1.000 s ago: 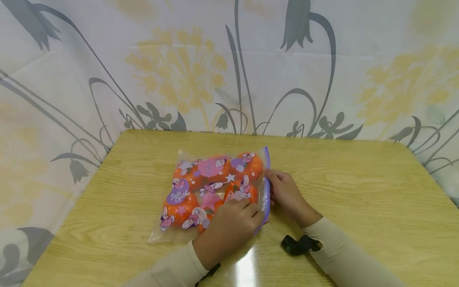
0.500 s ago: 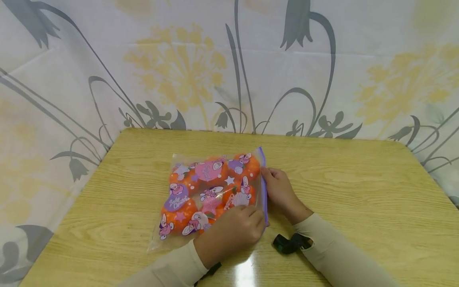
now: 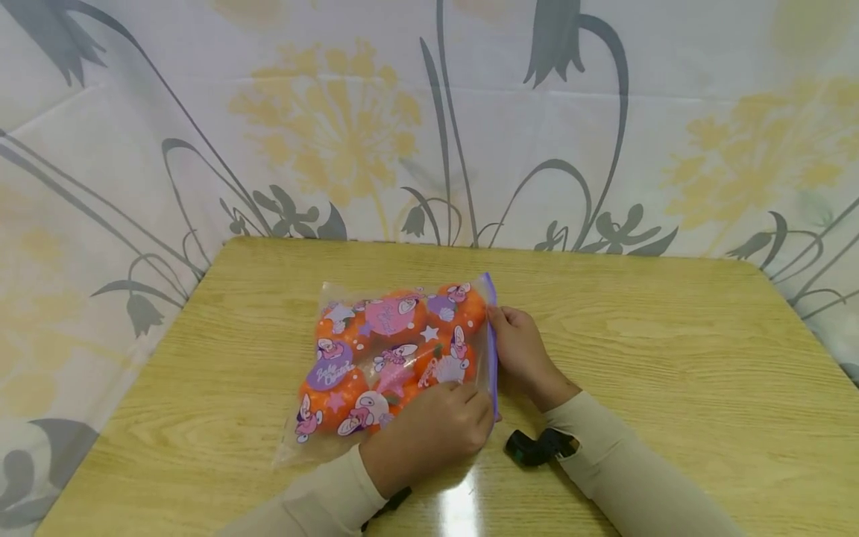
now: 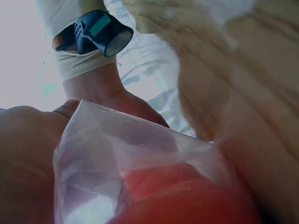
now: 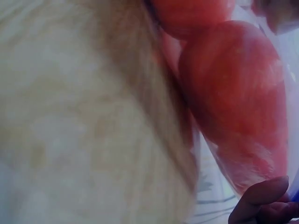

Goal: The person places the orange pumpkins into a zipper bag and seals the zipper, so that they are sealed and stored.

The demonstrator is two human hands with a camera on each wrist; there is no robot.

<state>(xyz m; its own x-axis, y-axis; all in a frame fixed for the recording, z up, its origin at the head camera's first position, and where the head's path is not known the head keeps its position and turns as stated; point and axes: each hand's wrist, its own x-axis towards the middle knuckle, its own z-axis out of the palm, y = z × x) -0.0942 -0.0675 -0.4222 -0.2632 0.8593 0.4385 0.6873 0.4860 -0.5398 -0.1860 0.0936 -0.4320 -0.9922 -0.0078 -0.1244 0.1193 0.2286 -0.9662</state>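
A clear zip bag (image 3: 406, 354) with a purple zip edge and pink and purple cartoon prints is tilted up over the table. Several round orange, fruit-like things (image 3: 335, 403) fill it, bits of green showing on some. My left hand (image 3: 432, 432) has its fingers curled at the near end of the zip edge and grips the bag there; its fingertips are hidden. Farther up that edge, my right hand (image 3: 526, 354) pinches the plastic between thumb and fingers. The right wrist view shows the orange things (image 5: 233, 84) close up through the plastic, beside the right thumb (image 5: 261, 196).
The wood-grain table (image 3: 671, 373) extends on both sides of the bag. A flower-printed cloth (image 3: 470, 134) hangs behind its far edge. Each wrist wears a black device, the right one (image 3: 537, 447) showing most.
Over the last second the bag and my right hand have shifted slightly left. Both hands keep their hold on the zip edge. In the last half second almost nothing moves.
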